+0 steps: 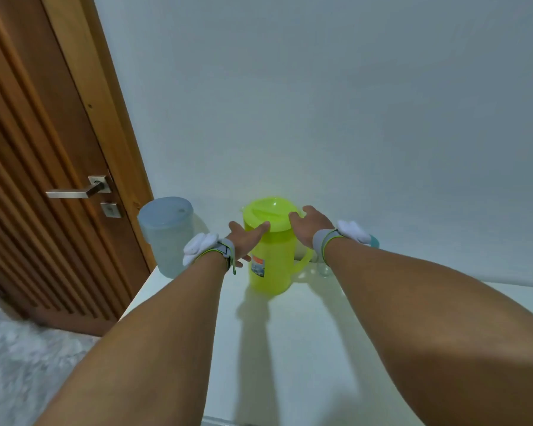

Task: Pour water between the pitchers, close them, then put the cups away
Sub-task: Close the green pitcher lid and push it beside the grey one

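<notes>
A plain white wall fills most of the view, with a brown slatted wooden door slanting down the left side and a strip of grey mottled floor below it. A white table runs from the bottom edge away to the wall. Two bare forearms reach forward over it from the bottom corners, each with a grey wristband carrying a white padded piece. They meet at a bright green pitcher, which stands upright on the table's far end, straight ahead of the person and between the two hands. Its long axis is vertical and its handle juts right, under the right wrist. The left hand wraps the pitcher's upper wall, forefinger along the rim and thumb lower down. The right hand grasps the right edge of the green lid, which sits on top, thumb on the near side and fingers over the far side. Both hands are about equally near. This looks like the closing step, and any twist or press would act downward along that upright axis. A blue-grey pitcher stands just left of the left wrist, apart from the green one, and its top looks covered. A clear cup shows partly beneath the right wrist, and a teal edge beyond it is too hidden to identify.
</notes>
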